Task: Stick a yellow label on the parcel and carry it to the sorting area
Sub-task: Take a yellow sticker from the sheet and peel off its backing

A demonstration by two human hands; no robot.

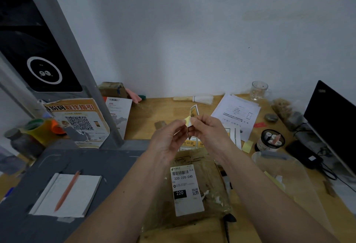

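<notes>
A brown parcel (194,212) wrapped in clear plastic lies on the wooden desk in front of me, with a white shipping label reading 220-220-C40 on top. Above it, both hands meet at a small yellow label (193,112). My left hand (167,138) pinches a pale curled corner of it, and my right hand (210,131) pinches the other side. The label stands upright between my fingertips. Beneath my hands lies a sheet of more yellow labels (189,144), partly hidden.
A white notebook (77,196) with an orange pen rests on the grey counter at left. Printed papers (238,113), a glass mug (259,90), a tape holder (270,140), a black monitor (335,121) and cables crowd the desk's right side. A brush (194,99) lies by the wall.
</notes>
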